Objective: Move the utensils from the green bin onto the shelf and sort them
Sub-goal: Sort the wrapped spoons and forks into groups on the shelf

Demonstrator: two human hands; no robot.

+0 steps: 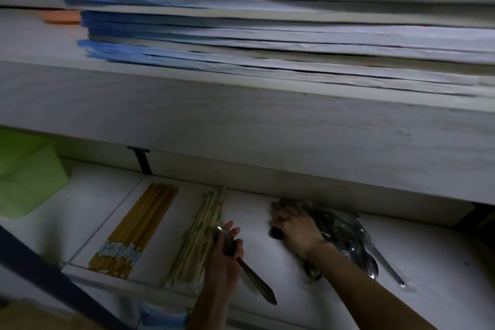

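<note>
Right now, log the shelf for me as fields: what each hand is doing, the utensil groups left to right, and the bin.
left hand: grips a metal spoon, handle toward the camera
right hand: fingers curled over the spoon pile
groups on lower shelf, left to right: yellow chopsticks, pale patterned chopsticks, spoon pile
green bin: far left, contents not visible
upper shelf: stack of papers

Nothing legible; the band on the yellow chopsticks is blurred.
</note>
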